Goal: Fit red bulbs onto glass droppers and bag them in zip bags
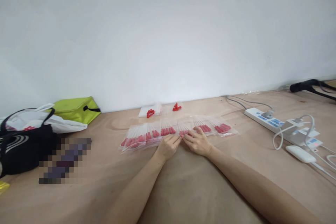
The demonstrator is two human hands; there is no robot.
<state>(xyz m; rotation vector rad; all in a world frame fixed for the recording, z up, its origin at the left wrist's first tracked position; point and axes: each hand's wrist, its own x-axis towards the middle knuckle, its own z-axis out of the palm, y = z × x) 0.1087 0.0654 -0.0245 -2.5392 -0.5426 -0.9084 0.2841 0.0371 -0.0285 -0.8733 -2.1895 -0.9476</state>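
A row of clear zip bags lies across the table, overlapping side by side. Inside each are several slim sticks with red handles, their thin pale shafts pointing toward the wall. My left hand is closed at the near edge of a middle bag, thumb and fingers pinched together. Close beside it, my right hand has bent fingers over the same bag's near edge, pinching it; the fingertips partly cover the red handles there. Behind the row, two smaller clear bags hold red pieces and more red pieces.
On the left are a black bag, a white plastic bag, a lime-green case and a blurred-out flat item. To the right lie a white power strip with cables and a white charger. A wall closes off the back.
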